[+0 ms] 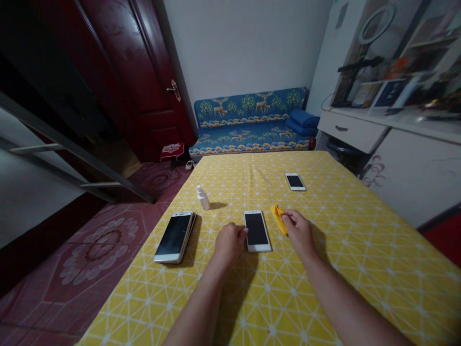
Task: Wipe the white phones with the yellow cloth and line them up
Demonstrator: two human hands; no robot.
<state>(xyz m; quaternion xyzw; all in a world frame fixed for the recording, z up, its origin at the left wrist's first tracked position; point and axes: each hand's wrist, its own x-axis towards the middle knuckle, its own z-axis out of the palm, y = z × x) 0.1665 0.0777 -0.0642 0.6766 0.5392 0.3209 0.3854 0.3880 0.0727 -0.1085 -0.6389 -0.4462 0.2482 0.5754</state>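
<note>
And there we were, over the phone (257, 231), lying flat, dark screen up, at the middle of the near part of the tablecloth (277, 298). Our left hand (230, 240) touched its left edge, fingers curled in and drawn together; whether it gripped that edge, we couldn't tell. On the other side, our right hand (298, 233) pinched the yellow cloth (279, 218) between thumb and fingers, just beside the phone.

Off to our left sat a phone stack (175, 238), slightly slanted, with the white bottle (203, 198) upright just beyond it. Farther off, to the right, lay a small phone (295, 181), well apart from our hands. Nothing stood between hands and phone.

Under it all ran yellow fabric with crossing white lines. Past the far edge we had a blue sofa (248, 132) with deer and trees, a dark red door (144, 81), a stool (172, 149) and patterned floor tiles (93, 245). On our right, a white desk (349, 132) carried a ring light (362, 31) and clutter. Any lettering there was too blurred for us to read.
</note>
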